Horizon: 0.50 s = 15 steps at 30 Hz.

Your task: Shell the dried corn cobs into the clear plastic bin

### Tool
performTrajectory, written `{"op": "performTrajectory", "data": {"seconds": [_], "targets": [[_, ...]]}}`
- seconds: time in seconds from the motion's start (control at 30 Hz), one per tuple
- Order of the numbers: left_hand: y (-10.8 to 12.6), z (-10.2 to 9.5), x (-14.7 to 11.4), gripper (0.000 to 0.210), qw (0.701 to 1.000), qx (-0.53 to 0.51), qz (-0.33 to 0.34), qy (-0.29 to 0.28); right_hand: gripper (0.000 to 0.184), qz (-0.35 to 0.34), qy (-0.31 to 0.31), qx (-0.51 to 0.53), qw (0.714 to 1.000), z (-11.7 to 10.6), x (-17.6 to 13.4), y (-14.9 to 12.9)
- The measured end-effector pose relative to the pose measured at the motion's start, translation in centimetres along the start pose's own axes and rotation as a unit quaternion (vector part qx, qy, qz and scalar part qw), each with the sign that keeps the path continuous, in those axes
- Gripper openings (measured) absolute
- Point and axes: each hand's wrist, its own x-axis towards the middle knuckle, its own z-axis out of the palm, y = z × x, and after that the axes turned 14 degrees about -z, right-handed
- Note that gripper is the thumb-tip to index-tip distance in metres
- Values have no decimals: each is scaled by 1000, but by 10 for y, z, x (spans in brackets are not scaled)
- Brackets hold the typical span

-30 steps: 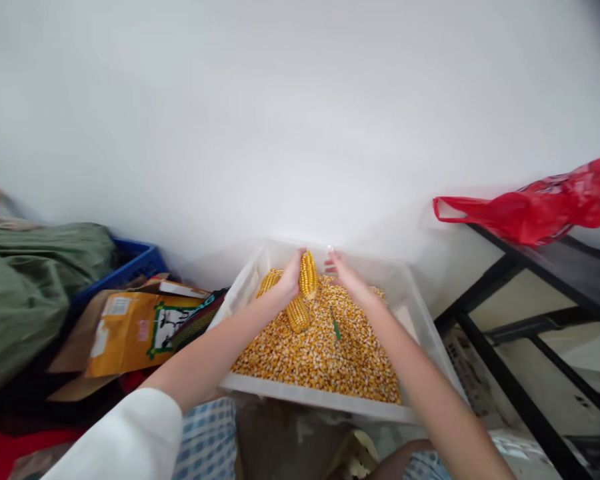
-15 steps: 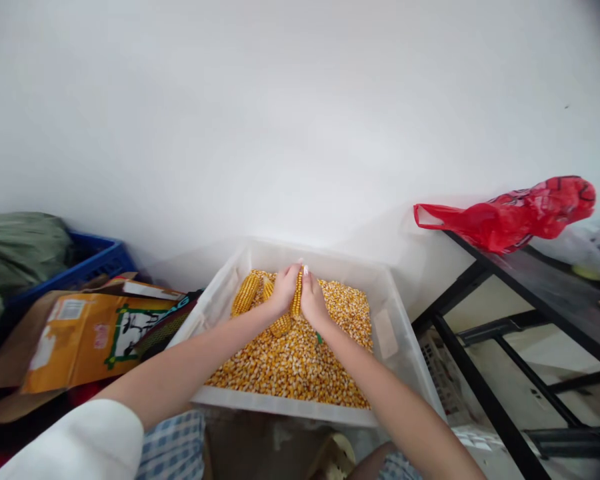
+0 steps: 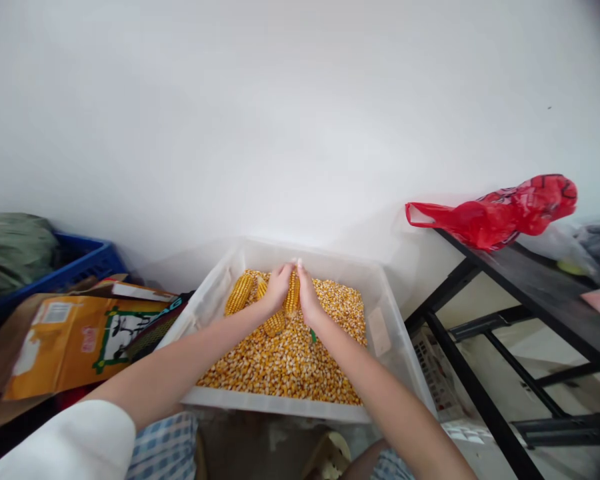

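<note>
The right hand [image 3: 309, 300], a second ago apart from the corn cob [image 3: 293, 295], now lies flat along its right side; the left hand [image 3: 279, 285] curls round the left side, so both hands grip it between them; it is above the loose kernels [image 3: 280, 367] in the pale bin [image 3: 275, 404], other cobs [image 3: 239, 293] to the left; fingertip contact at the far end is hard to judge.

On my feed I make out a plain white left sleeve [image 3: 75, 443], bare forearms [image 3: 185, 353], and blue-and-white checked cloth [image 3: 163, 445] worn lower down.
</note>
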Motion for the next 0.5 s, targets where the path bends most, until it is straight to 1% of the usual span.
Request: {"op": "performTrajectory", "data": {"seconds": [0.07,0.23,0.33,0.4,0.43,0.5], "targets": [[-3,1,0,26,1000,14,8,-2,45,24,9,10,1000,-1,-1,0],[-10,0,5,30,1000,-8,-3,-22,39,29,7,64,997,0,-4,5],[-10,-2,7,33,1000,10,-15,10,39,71,-3,145,987,-1,-2,9],[-9,-3,7,34,999,43,-1,29,38,93,-18,202,975,-2,1,12],[-8,-3,7,35,998,63,15,28,36,99,-18,219,970,-2,2,12],[-8,-3,7,36,994,97,48,11,31,112,-5,236,965,-4,4,11]]}}
